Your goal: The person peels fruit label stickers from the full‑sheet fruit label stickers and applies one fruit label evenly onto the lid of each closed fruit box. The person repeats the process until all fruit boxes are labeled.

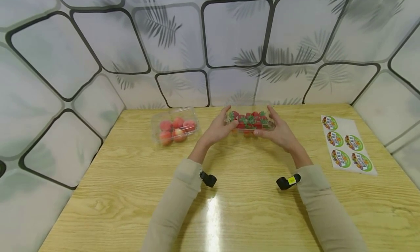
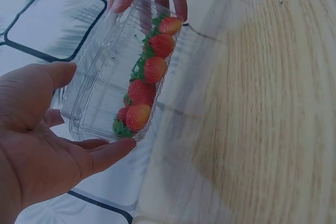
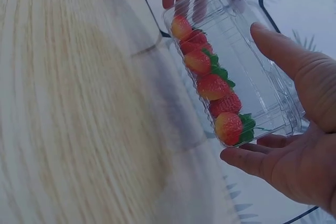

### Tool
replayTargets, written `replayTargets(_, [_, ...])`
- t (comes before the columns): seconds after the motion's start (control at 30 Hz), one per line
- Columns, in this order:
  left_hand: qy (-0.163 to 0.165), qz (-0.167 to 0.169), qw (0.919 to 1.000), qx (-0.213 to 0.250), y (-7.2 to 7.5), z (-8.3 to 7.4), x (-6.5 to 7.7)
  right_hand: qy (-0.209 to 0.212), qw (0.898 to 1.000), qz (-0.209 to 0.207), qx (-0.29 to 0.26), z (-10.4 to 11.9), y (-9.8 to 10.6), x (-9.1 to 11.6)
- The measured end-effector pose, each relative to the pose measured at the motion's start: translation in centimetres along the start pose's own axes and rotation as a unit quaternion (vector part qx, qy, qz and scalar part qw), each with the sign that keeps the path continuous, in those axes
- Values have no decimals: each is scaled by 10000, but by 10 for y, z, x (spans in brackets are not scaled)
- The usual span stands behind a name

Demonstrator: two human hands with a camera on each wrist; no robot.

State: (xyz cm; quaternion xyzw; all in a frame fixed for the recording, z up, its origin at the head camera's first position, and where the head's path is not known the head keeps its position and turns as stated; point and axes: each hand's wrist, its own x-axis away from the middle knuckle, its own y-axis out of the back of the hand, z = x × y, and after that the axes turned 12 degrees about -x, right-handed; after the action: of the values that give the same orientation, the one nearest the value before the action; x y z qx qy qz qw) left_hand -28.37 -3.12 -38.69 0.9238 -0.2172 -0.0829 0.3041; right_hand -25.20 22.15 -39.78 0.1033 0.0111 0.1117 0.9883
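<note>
The clear plastic box, long and rectangular, (image 2: pixel 100 77) lies between the 2 hands near the far edge of the pale wood-grain table (image 1: pixel 242 161), its long axis running crosswise from hand to hand — so neither hand is nearer, and the relation any move would seem to turn on is that each short end sits inside a palm's curve. The left hand (image 1: pixel 217 130) grips the left end, thumb toward the person and fingers wrapping round and behind; the right hand (image 1: pixel 279 133) mirrors it at the right end, and neither is free. Well beyond the right hand lies a white sheet of 5 round, green-edged stickers (image 1: pixel 346 128), while a second clear plastic box (image 1: pixel 155 126) with round, red-and-yellow fruits (image 1: pixel 178 134) stands beside the left hand. The head view shows this whole layout but looks at the held box through its top, so the red, green-leaved strawberries (image 3: pixel 212 86) seem to fill it; the wrist views look in from lower down and show them in a row along the side toward the tabletop, with bare space between them and the opposite side. Those same views show fingers tucked under the short ends, which the head view hides — though from none of the 3 can I tell whether the box touches the wood or whether its lid is latched
</note>
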Motion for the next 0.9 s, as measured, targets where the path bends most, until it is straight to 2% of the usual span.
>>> replayTargets(0.23, [-72,-258,9996,32,2,-7,9,250,9996,-98,-52,8,-3,9])
replayTargets(0.5, [-216,-649,9976,63,2,-15,22,630,9977,-164,172,17,-6,20])
replayTargets(0.7, [-368,-743,9966,-18,6,-22,30,755,9964,-259,286,32,-7,29])
replayTargets(0.9, [-371,-768,9964,29,9,-30,38,740,9967,-226,225,40,-8,36])
